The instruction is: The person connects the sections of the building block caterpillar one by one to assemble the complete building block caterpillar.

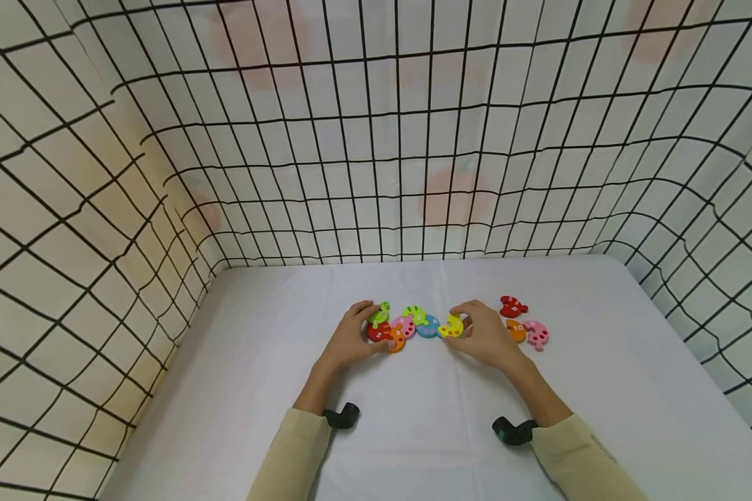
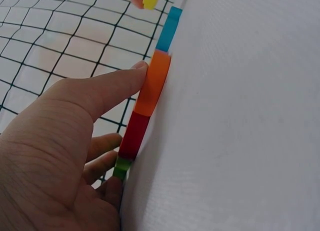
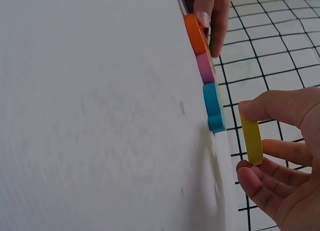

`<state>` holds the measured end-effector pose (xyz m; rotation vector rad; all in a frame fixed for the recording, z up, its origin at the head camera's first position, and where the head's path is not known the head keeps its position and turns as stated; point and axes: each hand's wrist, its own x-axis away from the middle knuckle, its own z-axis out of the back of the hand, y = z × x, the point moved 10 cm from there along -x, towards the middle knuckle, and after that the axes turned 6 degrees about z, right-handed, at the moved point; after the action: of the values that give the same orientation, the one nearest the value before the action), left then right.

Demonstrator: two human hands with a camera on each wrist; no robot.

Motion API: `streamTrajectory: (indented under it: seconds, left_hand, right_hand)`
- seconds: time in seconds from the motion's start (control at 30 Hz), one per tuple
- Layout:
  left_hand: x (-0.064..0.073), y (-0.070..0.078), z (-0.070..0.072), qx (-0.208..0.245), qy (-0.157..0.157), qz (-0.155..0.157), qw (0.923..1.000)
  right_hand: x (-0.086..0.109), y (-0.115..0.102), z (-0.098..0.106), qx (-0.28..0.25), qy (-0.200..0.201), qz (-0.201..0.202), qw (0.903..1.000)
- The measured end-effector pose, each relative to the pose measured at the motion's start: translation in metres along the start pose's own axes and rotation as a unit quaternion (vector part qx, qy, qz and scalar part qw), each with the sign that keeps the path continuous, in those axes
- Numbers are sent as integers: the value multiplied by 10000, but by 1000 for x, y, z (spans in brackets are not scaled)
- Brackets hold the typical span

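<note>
A row of flat, coloured jigsaw pieces lies joined on the white table. Its left end has a green head piece (image 1: pixel 379 315), a red piece (image 1: pixel 378 332) and an orange piece (image 1: pixel 397 339); pink (image 1: pixel 404 325), light green (image 1: pixel 415 314) and blue (image 1: pixel 427 327) ones follow. My left hand (image 1: pixel 349 341) spans that left end, thumb against the orange edge and fingers by the green head. A yellow spotted piece (image 1: pixel 451 327) is pinched between thumb and fingers of my right hand (image 1: pixel 487 335). In the right wrist view this yellow piece (image 3: pixel 251 141) is raised off the table, beside the blue one.
Right of my right hand lie a loose red piece (image 1: pixel 512 307), an orange piece (image 1: pixel 516 330) partly behind the hand, and a pink spotted piece (image 1: pixel 537 335). Black wire mesh (image 1: pixel 401 167) walls the table (image 1: pixel 413 431) at the back and sides.
</note>
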<state>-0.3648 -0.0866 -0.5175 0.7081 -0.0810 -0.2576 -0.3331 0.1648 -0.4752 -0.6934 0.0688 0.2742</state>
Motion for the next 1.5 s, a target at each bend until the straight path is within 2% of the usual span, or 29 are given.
streamTrajectory:
  seconds: [0.33,0.77,1.07,1.3,1.5]
  left_hand:
    - [0,1,2,-30,-40,0,10000]
    - [1,3,2,-7,-28,-3,10000]
    - [0,1,3,70,29,45,10000]
    - [2,1,4,-17,82,79,9999]
    - [3,5,3,67,35,-22,10000]
  right_hand:
    - [-6,-5,-17,-12,-216,14,9998]
    - [-7,-7,-27,294,-403,79,9987]
    - [-9,-4,-31,298,-530,-15,9981]
    - [-6,1,-29,198,-553,-84,9982]
    - [1,11,-15,135,-349,-80,9993]
